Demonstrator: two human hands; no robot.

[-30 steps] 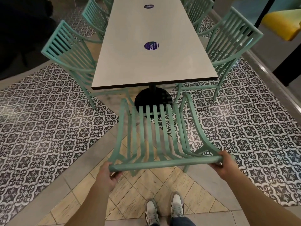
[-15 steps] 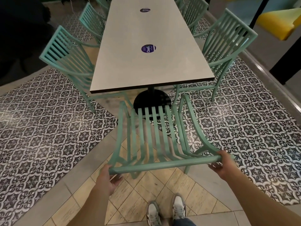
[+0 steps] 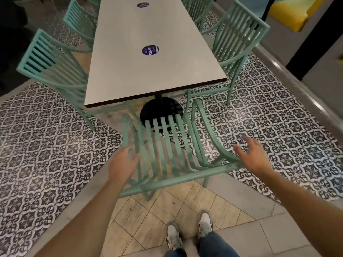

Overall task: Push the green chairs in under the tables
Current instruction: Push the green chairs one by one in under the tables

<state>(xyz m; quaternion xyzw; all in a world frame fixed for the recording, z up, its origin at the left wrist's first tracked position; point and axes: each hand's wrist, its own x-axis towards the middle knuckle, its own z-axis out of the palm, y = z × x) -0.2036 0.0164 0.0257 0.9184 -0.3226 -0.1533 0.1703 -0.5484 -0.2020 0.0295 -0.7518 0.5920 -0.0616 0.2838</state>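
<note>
Fingers (image 3: pixel 241 149) spread wide on both hands, gripping nothing: the left hand (image 3: pixel 121 164) hovers by the near green chair (image 3: pixel 167 145) at its left armrest, the right hand (image 3: pixel 252 154) by its right armrest. That chair stands at the near end of the long white bench (image 3: pixel 148 67), its seat front close to the black pedestal base (image 3: pixel 161 110). Farther green chairs (image 3: pixel 53 62) flank both sides.

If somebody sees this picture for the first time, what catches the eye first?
The green chair at the near end of the long pale table, with the left hand and right hand open at its back corners. Then the black-and-white patterned floor tiles on both sides.
</note>
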